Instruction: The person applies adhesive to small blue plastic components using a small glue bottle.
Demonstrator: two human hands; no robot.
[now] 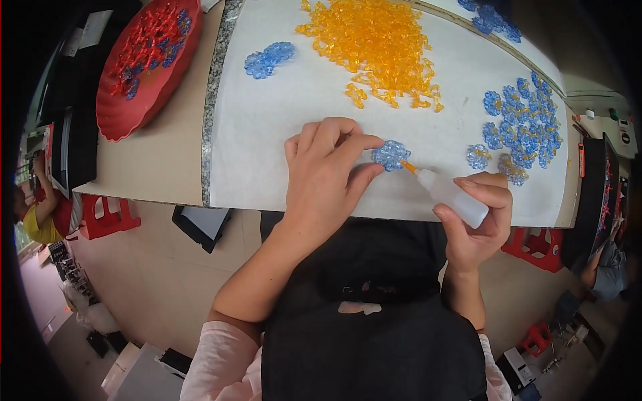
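My left hand [322, 175] pinches a small clear blue flower-shaped piece [390, 154] between thumb and forefinger, just above the white sheet [267, 134]. My right hand [479, 220] grips a small white squeeze bottle [453, 197]; its orange nozzle tip touches the right edge of the blue piece. A heap of clear orange beads [374, 47] lies further back on the sheet. Several finished blue flower pieces [525, 123] lie spread at the right, and two more blue pieces [267, 59] sit at the left.
A red tray [144, 67] with red and blue pieces sits on the table at the far left. More blue pieces [491, 19] lie at the back right. Red stools [110, 217] stand on the floor below, and another person [40, 214] sits far left.
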